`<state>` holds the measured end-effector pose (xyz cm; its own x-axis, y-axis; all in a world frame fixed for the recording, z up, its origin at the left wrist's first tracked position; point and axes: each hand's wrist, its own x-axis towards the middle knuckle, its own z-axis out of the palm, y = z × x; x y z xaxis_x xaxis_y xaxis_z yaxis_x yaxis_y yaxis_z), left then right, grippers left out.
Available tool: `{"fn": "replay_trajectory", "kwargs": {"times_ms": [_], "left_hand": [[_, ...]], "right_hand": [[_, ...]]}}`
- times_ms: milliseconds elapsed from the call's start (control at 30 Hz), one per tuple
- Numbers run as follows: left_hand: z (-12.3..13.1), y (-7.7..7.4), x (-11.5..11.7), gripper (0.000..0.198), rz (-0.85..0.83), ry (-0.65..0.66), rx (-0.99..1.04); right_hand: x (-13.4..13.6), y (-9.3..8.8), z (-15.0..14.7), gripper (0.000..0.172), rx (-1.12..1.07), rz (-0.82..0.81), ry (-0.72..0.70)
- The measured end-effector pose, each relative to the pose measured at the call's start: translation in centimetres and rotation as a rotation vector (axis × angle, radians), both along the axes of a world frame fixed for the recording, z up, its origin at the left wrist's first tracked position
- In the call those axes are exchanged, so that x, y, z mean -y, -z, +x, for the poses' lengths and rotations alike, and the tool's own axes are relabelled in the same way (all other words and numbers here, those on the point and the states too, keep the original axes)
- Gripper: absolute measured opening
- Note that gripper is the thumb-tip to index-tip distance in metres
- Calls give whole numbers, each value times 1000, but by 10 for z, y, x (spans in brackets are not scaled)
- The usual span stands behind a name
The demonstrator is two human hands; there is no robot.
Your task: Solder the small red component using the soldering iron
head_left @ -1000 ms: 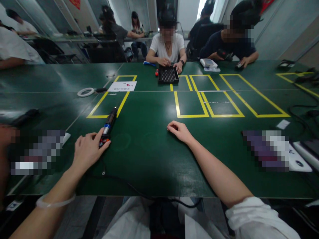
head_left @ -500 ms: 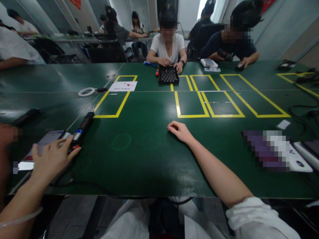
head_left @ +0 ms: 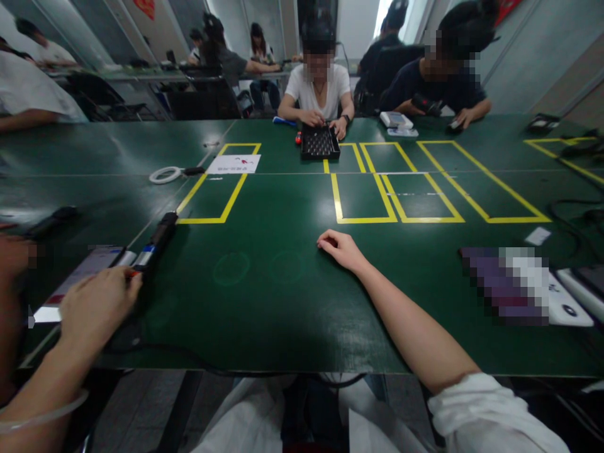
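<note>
At the left, my left hand [head_left: 97, 303] is closed, its fingers curled over the near end of an electric screwdriver [head_left: 159, 239]. That tool is black with a blue band, lies on the green table [head_left: 264, 327], and points away from me with a thin tip. My palm hides its near end. A phone [head_left: 89, 270] with a lit screen lies just beyond this hand. My right hand [head_left: 342, 248] rests on the table near the middle, loosely curled, with nothing showing in it.
Yellow tape outlines [head_left: 365, 220] mark the table. A white paper card [head_left: 234, 164] and a coiled white cable [head_left: 166, 175] lie ahead on the left. Across from me, a person handles a black tray [head_left: 319, 141]. A co-worker's hand [head_left: 14, 258] is at the left edge.
My left hand's spread fingers have curled in and closed on the near end of the screwdriver. My right hand has stayed where it was.
</note>
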<state>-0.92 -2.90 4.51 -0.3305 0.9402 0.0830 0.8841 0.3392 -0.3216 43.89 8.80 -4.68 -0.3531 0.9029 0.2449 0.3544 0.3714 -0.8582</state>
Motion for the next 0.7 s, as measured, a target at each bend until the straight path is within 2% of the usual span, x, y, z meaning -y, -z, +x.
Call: {"fn": "replay_trajectory", "kwargs": {"times_ms": [100, 200, 300, 400, 467, 600, 700], "left_hand": [[5, -6, -6, 59, 7, 12, -108], [25, -7, -18, 59, 62, 15, 4], [63, -2, -37, 54, 76, 136, 287], [113, 9, -62, 45, 111, 396, 631], [149, 18, -79, 44, 81, 522, 846], [211, 41, -108, 47, -37, 660, 1185], [238, 58, -120, 51, -129, 732, 1366]], "right_hand": [[0, 0, 0, 16, -5, 0, 3], [0, 0, 0, 16, 5, 1, 0], [0, -2, 0, 16, 10, 0, -3], [1, -4, 0, 16, 8, -8, -1], [2, -5, -1, 16, 7, -11, -4], [1, -3, -1, 15, -42, -30, -1], [-1, 0, -1, 25, -111, -64, -42]]}}
